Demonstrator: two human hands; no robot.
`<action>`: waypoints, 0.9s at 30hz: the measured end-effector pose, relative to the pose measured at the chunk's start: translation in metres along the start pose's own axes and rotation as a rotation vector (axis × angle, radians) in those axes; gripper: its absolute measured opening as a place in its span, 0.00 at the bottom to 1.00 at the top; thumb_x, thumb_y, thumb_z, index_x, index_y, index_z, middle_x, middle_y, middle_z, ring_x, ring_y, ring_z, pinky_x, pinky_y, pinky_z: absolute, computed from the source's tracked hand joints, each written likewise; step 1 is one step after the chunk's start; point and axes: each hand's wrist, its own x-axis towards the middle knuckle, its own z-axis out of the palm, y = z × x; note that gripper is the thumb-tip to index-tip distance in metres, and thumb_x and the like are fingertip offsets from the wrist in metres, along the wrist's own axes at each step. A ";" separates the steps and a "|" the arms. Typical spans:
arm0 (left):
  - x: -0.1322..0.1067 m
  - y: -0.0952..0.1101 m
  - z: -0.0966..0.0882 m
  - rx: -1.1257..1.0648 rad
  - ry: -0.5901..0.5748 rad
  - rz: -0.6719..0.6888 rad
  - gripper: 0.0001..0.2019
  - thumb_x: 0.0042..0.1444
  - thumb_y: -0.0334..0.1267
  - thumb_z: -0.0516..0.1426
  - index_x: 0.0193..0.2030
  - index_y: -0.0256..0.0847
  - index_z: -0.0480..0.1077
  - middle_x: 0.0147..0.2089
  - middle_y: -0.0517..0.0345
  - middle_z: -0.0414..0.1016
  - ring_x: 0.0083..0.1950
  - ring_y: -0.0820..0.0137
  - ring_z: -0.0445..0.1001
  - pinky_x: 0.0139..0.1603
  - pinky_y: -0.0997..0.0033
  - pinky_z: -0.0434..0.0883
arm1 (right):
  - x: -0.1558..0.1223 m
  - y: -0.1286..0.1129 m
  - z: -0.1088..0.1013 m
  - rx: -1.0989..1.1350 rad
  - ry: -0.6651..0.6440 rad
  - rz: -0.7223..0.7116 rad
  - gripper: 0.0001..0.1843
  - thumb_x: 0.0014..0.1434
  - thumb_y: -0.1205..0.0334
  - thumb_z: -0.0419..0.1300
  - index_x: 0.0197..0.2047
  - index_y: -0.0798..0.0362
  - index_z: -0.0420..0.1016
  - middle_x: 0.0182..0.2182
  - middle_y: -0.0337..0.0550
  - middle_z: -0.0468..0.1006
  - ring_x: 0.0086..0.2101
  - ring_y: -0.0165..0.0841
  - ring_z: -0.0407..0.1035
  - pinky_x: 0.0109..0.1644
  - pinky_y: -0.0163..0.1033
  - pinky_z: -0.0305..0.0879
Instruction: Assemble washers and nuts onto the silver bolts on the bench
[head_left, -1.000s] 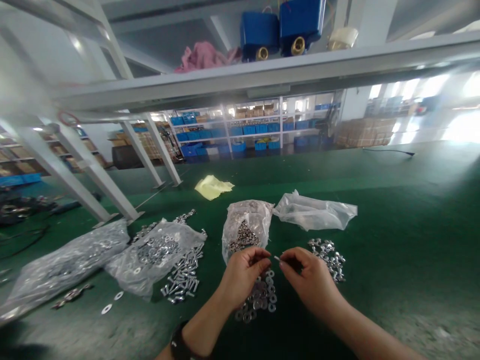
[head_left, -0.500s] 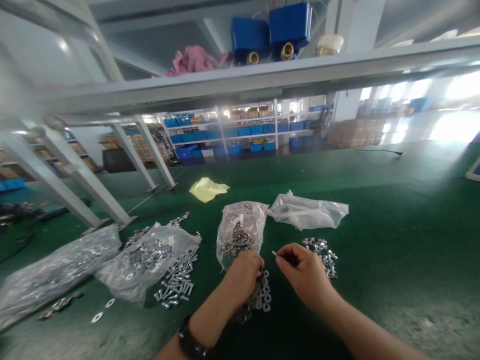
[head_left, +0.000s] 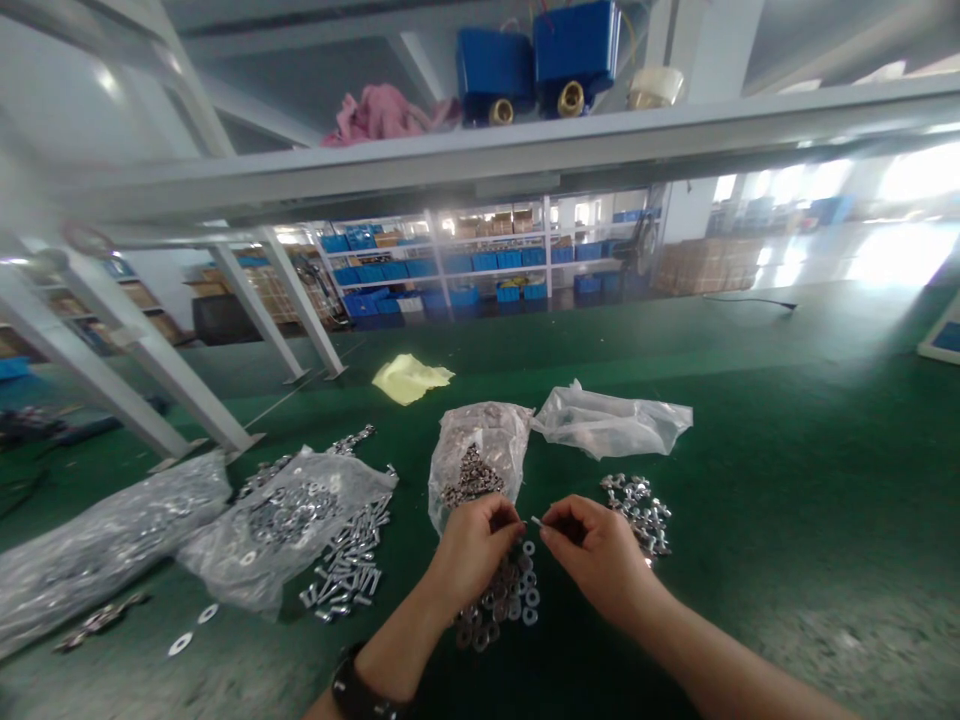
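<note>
My right hand (head_left: 592,560) is shut on a short steel bolt (head_left: 537,521), pinched between thumb and fingertips. My left hand (head_left: 472,550) is curled close to the bolt's tip, its fingers pinched together, and anything inside them is hidden. Under both hands lies a loose pile of steel washers (head_left: 499,600). Just beyond is a clear plastic bag of small metal parts (head_left: 472,465). A heap of steel nuts (head_left: 637,512) sits to the right of my right hand.
Left of my hands lie loose bolts (head_left: 349,567), a bag of washers (head_left: 289,530) and a larger bag (head_left: 105,550) on the green table mat (head_left: 750,450). An empty clear bag (head_left: 611,420) and a yellow cloth (head_left: 411,378) lie farther back. An overhead steel shelf (head_left: 525,150) holds blue boxes.
My left hand has come up from the washer pile to just beside the bolt tip. The whole scene has shifted slightly left in view.
</note>
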 end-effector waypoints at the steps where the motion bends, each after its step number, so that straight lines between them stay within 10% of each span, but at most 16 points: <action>1: -0.002 0.004 0.000 -0.124 -0.011 -0.041 0.09 0.52 0.41 0.51 0.34 0.36 0.65 0.30 0.59 0.68 0.31 0.74 0.66 0.31 0.76 0.61 | 0.000 0.000 0.000 -0.001 -0.006 -0.005 0.06 0.52 0.63 0.53 0.32 0.54 0.69 0.26 0.38 0.70 0.28 0.27 0.63 0.31 0.32 0.57; 8: -0.007 0.018 0.006 -0.451 0.026 -0.144 0.12 0.50 0.41 0.54 0.35 0.32 0.64 0.29 0.56 0.69 0.29 0.74 0.68 0.30 0.77 0.64 | -0.001 0.001 0.002 -0.046 0.016 0.006 0.05 0.50 0.64 0.54 0.29 0.54 0.70 0.25 0.38 0.70 0.26 0.27 0.63 0.30 0.31 0.56; 19: -0.016 0.020 0.009 -0.087 0.199 0.091 0.05 0.52 0.36 0.53 0.32 0.40 0.68 0.34 0.61 0.69 0.36 0.76 0.67 0.37 0.78 0.64 | 0.003 0.004 0.002 0.085 -0.028 0.083 0.07 0.51 0.62 0.54 0.31 0.57 0.70 0.24 0.39 0.70 0.27 0.28 0.63 0.30 0.32 0.58; 27: -0.015 0.020 -0.006 -0.364 0.133 0.096 0.16 0.50 0.40 0.56 0.44 0.38 0.59 0.40 0.56 0.68 0.40 0.73 0.68 0.39 0.76 0.67 | 0.002 0.007 0.005 0.973 -0.255 0.328 0.17 0.50 0.63 0.59 0.45 0.56 0.66 0.33 0.42 0.68 0.32 0.25 0.64 0.38 0.32 0.59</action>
